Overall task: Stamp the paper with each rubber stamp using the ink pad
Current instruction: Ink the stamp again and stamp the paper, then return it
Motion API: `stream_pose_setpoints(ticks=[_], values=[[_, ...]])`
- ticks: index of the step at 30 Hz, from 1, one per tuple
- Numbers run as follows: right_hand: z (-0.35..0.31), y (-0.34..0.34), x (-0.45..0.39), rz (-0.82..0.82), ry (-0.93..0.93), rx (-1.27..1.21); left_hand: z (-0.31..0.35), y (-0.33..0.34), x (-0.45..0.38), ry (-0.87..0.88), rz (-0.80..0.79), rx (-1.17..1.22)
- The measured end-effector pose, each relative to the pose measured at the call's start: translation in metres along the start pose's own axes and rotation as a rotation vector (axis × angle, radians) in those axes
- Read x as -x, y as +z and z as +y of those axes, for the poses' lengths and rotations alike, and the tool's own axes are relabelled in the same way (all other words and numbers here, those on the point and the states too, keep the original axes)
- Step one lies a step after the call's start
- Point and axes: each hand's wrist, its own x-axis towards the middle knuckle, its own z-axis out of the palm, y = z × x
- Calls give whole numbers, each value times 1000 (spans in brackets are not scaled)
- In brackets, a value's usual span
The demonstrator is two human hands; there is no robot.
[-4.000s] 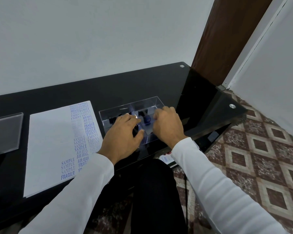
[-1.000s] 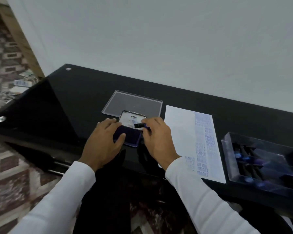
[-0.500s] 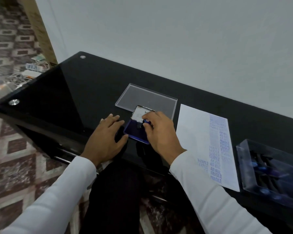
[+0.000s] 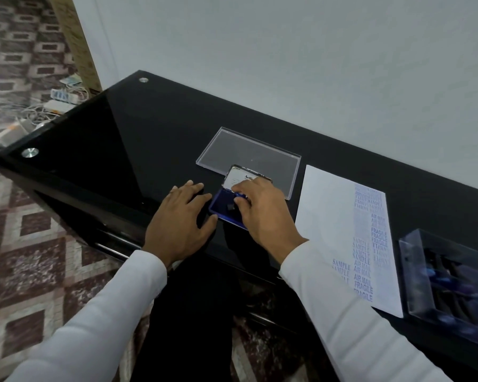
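On the counter [image 4: 149, 139] the ink pad [image 4: 226, 209] lies just before the lid [image 4: 249, 155]. The paper [image 4: 329, 216] lies right of both, and the stamp box [image 4: 450, 282] right of the paper.

Home room: black glass desk [image 4: 138, 128], patterned floor tiles [image 4: 25, 244].

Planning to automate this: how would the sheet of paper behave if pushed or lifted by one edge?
The paper looks like a thin single sheet lying flat, so probably floppy and light. On the glossy black tabletop it would likely slide easily.
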Motion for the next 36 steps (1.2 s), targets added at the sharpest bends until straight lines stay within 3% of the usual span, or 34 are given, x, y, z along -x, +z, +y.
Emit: stream_pose_setpoints(ticks=[4,25,36], values=[[0,2,-5,-29,-11,40,-1,2,1,-6,8,-24],[8,16,0,131,-45,-72,-2,6,1,3,20,-43],[13,15,-5,93,-64,-42,0,5,0,-8,7,-57]])
